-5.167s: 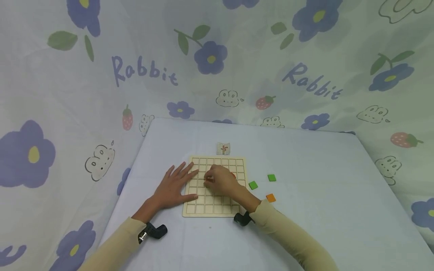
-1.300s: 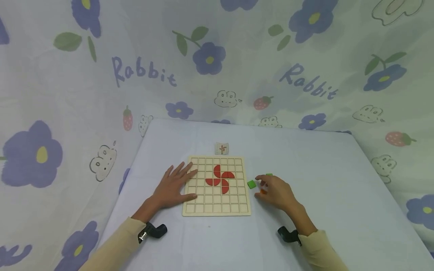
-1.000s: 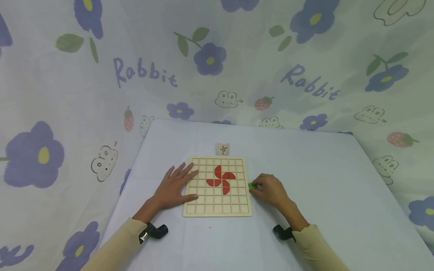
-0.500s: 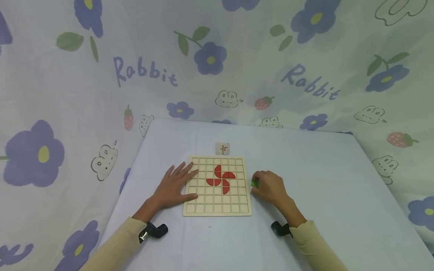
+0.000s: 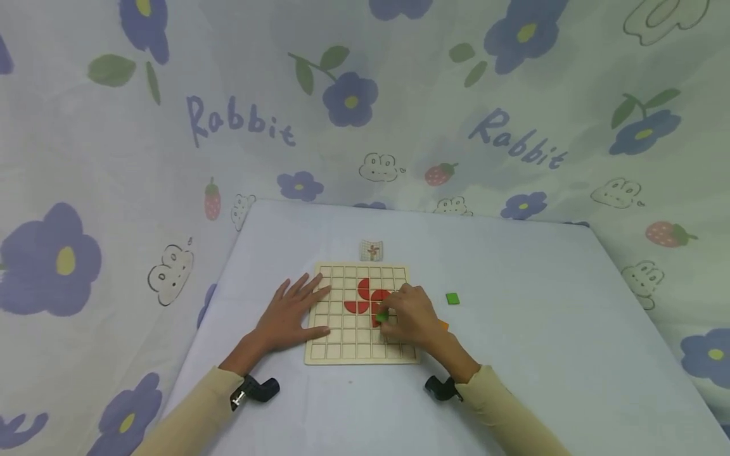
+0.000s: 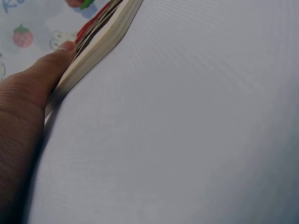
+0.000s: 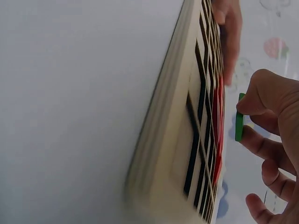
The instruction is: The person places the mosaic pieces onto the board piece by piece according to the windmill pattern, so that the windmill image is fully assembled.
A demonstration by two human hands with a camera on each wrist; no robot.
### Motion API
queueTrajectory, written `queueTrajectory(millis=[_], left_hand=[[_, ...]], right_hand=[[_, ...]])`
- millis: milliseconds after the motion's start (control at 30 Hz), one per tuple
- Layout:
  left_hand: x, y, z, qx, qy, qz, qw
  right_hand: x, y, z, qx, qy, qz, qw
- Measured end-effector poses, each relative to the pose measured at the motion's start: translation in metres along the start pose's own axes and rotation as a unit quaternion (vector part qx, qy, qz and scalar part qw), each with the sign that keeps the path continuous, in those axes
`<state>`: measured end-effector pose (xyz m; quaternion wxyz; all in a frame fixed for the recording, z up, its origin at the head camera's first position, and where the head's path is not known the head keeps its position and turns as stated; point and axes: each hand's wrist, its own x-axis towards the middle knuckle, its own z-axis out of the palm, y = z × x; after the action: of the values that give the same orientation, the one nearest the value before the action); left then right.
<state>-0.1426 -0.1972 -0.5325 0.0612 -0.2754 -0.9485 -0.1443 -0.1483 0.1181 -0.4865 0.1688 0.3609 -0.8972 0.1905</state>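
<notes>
A square wooden grid board (image 5: 336,351) lies on the table, with several red quarter-round pieces (image 5: 357,307) set in a pinwheel at its middle. My left hand (image 5: 288,316) rests with spread fingers on the board's left edge; in the left wrist view its thumb (image 6: 51,65) lies along the rim. Between thumb and index finger my right hand (image 5: 413,316) pinches a small green square tile (image 7: 239,119). It holds the tile above the board, overlapping the lower red piece in the head view. The right hand covers part of the board's right side.
Right of the board lie another green tile (image 5: 453,298) and an orange tile (image 5: 443,325), the latter partly behind the right hand. A small pattern card (image 5: 372,251) sits just beyond the board's far edge. A patterned cloth (image 5: 342,158) hangs behind the white table.
My right hand picked up the green tile beside the board and has carried it left over the grid. Earlier it left the red pinwheel uncovered. The left hand has stayed put.
</notes>
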Motion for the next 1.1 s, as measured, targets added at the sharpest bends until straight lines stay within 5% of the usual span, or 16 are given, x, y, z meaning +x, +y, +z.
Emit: queueTrajectory(millis=[467, 1100], left_hand=[[-0.001, -0.002, 0.002, -0.002, -0.008, 0.000, 1.0000], [-0.002, -0.001, -0.001, -0.008, 0.008, 0.006, 0.9999]], right_hand=[[0.020, -0.025, 0.019, -0.062, -0.066, -0.096, 0.991], [0.023, -0.033, 0.008, -0.099, -0.109, -0.074, 0.986]])
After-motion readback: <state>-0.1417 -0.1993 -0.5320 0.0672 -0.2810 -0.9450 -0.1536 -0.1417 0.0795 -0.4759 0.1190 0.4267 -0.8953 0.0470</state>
